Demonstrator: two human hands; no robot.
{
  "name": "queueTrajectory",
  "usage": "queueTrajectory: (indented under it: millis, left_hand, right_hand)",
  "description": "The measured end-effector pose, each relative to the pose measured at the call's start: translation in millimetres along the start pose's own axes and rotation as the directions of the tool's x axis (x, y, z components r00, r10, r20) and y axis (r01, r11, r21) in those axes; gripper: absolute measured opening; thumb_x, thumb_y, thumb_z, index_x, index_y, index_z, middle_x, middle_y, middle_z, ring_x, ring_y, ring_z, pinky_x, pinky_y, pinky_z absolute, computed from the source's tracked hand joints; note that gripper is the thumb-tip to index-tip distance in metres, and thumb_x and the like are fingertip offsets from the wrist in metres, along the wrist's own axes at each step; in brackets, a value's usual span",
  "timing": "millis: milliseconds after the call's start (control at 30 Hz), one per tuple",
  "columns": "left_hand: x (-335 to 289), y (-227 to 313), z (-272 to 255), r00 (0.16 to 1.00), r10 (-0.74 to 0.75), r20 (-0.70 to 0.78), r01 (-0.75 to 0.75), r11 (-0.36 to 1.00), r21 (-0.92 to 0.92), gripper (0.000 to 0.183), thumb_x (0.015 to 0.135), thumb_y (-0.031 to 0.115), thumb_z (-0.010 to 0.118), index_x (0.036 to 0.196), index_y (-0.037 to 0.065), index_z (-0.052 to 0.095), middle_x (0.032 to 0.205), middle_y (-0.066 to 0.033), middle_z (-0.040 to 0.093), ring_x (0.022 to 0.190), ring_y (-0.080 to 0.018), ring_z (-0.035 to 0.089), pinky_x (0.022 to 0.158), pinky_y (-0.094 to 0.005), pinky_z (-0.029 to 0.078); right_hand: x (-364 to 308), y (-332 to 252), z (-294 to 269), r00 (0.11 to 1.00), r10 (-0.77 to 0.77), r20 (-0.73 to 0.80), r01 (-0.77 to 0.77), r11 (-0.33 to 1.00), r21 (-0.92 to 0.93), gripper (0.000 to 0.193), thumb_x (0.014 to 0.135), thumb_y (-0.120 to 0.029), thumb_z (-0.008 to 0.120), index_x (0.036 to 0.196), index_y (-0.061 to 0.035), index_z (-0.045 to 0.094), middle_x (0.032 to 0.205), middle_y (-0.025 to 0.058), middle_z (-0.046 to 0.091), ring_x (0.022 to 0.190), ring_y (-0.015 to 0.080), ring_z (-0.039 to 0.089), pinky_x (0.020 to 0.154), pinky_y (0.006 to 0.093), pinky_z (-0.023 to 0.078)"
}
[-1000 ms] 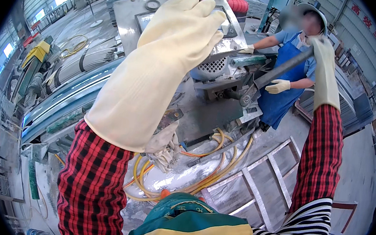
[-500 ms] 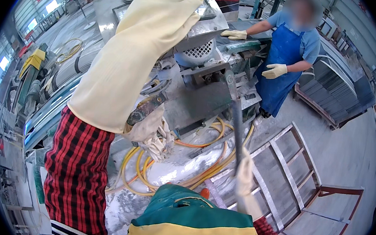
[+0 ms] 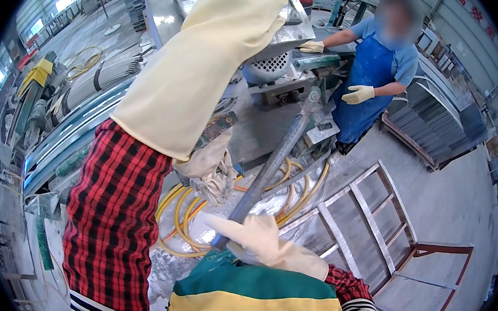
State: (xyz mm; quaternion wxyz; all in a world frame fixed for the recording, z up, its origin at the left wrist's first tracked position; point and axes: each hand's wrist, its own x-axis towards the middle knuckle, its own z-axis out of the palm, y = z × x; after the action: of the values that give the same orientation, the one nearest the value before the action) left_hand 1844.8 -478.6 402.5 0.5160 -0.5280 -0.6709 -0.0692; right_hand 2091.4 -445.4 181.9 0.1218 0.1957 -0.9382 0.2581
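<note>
My left hand [image 3: 232, 16], in a long cream rubber glove, reaches up over a metal control box [image 3: 161, 6]. Its fingers are stretched out near the box's dark framed panel; whether they press on it I cannot tell. Lower down, my right hand [image 3: 273, 245], in the same kind of glove, is closed on the lower end of a grey metal lever [image 3: 268, 172], with one blurred finger pointing out past it. From that end the lever slants up and right to a pivot on the machine. Below the box is a white perforated basket [image 3: 270, 64].
A co-worker in a blue apron [image 3: 365, 65] stands beyond the machine, one gloved hand on it. Yellow hoses [image 3: 180, 215] coil on the floor. At right are a metal frame rack [image 3: 370, 209] and stacked slabs [image 3: 439, 111]. Crumpled gloves [image 3: 214, 176] hang by my left forearm.
My right hand has swung the lever's lower end leftward, from right of my apron to in front of it. My left hand stays over the control box. The view has shifted slightly.
</note>
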Motion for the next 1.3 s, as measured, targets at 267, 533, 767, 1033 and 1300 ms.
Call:
queueTrajectory:
  millis: [267,533,767,1033,1300]
  left_hand:
    - [1.5,-2.8,8.4,0.996,-0.038,0.085,0.04,0.999,-0.023,0.02,0.09,0.026,0.061,0.098,0.008,0.066,0.101,-0.0079,0.063,0.099,-0.0257,0.061,0.086,-0.0397,0.048]
    - [22.1,-10.6,35.2,0.977,0.06,0.203,-0.031,0.989,-0.145,0.025,0.092,0.026,0.062,0.107,0.007,0.067,0.115,-0.01,0.066,0.11,-0.028,0.062,0.094,-0.0402,0.05]
    - [15.4,-11.9,37.3,0.959,-0.012,0.284,0.055,0.988,-0.144,0.028,0.096,0.028,0.06,0.117,0.009,0.063,0.128,-0.0094,0.06,0.117,-0.0282,0.058,0.099,-0.041,0.049]
    - [22.2,-8.3,35.7,0.947,0.009,0.32,0.048,0.985,-0.168,0.03,0.096,0.027,0.06,0.121,0.009,0.06,0.127,-0.0085,0.06,0.118,-0.028,0.058,0.098,-0.0405,0.049]
    - [20.2,-9.8,31.2,0.949,0.025,0.314,0.011,0.993,-0.113,0.029,0.098,0.029,0.059,0.122,0.013,0.06,0.129,-0.0071,0.059,0.122,-0.0273,0.057,0.098,-0.04,0.05]
  right_hand:
    - [92.3,-41.4,-113.0,0.938,-0.341,0.054,0.339,0.878,-0.338,0.031,0.076,-0.022,0.063,0.101,-0.0052,0.069,0.064,0.0067,0.061,0.056,0.0245,0.063,0.047,0.0385,0.046]
    - [202.0,-2.2,-229.0,0.735,-0.387,-0.556,0.17,0.9,-0.402,0.013,0.081,-0.02,0.064,0.081,-0.0073,0.065,0.075,0.0129,0.064,0.071,0.0264,0.065,0.063,0.0375,0.051]
    - [218.0,146.0,-328.2,0.562,0.272,-0.781,-0.382,0.923,0.046,0.029,0.084,-0.01,0.068,0.111,-0.0052,0.059,0.097,0.0135,0.067,0.084,0.022,0.065,0.077,0.0325,0.053]
    - [18.7,354.5,-355.4,0.383,0.521,-0.763,-0.045,0.835,0.548,0.01,0.075,-0.011,0.069,0.076,-0.0023,0.064,0.066,0.0051,0.058,0.054,0.0142,0.055,0.045,0.0265,0.04]
    - [-142.4,268.2,-86.8,0.02,0.987,-0.159,0.011,0.159,0.987,0.025,0.093,-0.033,0.071,0.085,-0.0164,0.054,0.067,-0.0028,0.048,0.05,0.0079,0.04,0.044,0.0233,0.03]
